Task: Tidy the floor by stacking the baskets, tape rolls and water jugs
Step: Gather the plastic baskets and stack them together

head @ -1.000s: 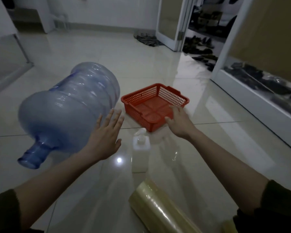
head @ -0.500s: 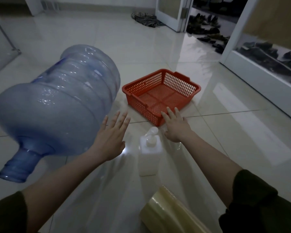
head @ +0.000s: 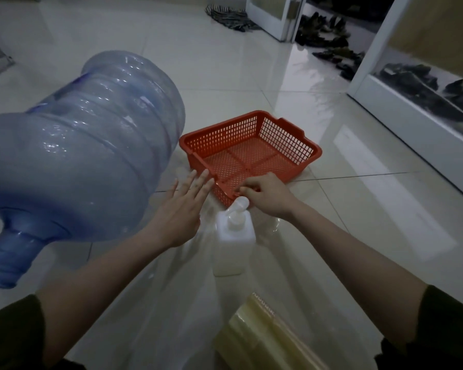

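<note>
- Orange basket [head: 225,137]: flat on the tiled floor [head: 358,209], mid-room
- Right hand [head: 269,196]: fingers curled over the basket's near rim, gripping it
- Left hand [head: 182,209]: fingers straight and spread, tips at the basket's near left corner; contact cannot be told
- Water jug [head: 86,156]: on its side, just left of the left hand
- Pump bottle [head: 234,236]: upright between the wrists
- Tape roll [head: 262,340]: lying nearest the person

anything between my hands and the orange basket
Nothing visible. The right hand curls its fingers on the near rim of the orange basket; the open left hand lies by its near corner. The white pump bottle stands just short of that rim, beside the right hand.
</note>
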